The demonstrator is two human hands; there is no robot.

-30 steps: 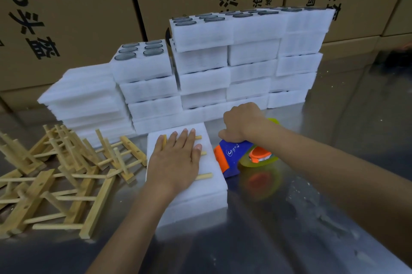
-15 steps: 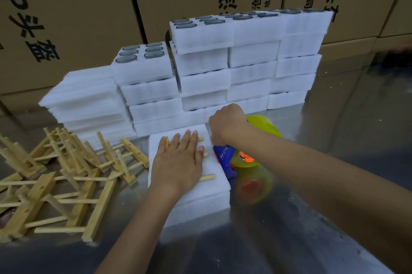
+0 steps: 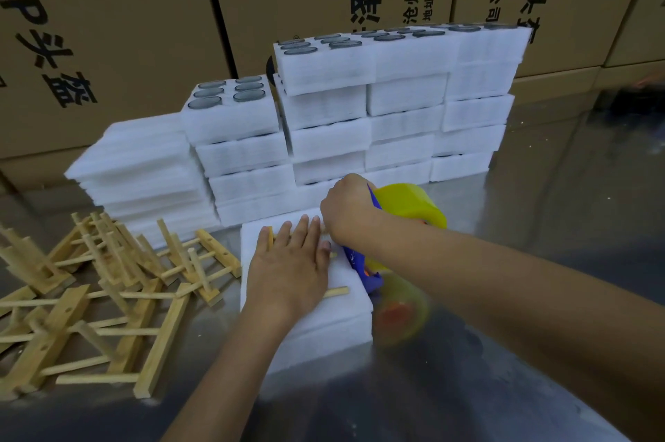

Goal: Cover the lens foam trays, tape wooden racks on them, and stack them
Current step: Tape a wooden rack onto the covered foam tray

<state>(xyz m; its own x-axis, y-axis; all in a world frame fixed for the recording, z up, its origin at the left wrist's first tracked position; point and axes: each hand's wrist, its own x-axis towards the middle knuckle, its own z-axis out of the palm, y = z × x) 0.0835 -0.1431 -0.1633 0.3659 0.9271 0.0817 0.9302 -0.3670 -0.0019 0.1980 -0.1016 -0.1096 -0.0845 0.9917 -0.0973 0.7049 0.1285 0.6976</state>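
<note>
A covered white foam tray [image 3: 345, 301] lies on the steel table in front of me with a wooden rack [image 3: 336, 292] on top, mostly hidden under my palm. My left hand [image 3: 291, 261] presses flat on the rack, fingers straight. My right hand [image 3: 347, 211] grips a blue tape dispenser [image 3: 363, 269] with a yellow tape roll [image 3: 410, 206], held tilted at the tray's right rear corner. Behind, stacks of lens foam trays [image 3: 396, 107] stand several high, the top ones showing round lenses.
Loose wooden racks [image 3: 108, 283] lie in a heap at left. A pile of flat foam covers [image 3: 140, 168] stands at back left. Cardboard boxes [image 3: 144, 27] wall off the rear. Bare steel table [image 3: 557, 225] extends to the right.
My right hand has lifted the tape dispenser and moved it left and back toward the tray's rear corner, the roll tipping upward. My left hand stays pressed on the rack.
</note>
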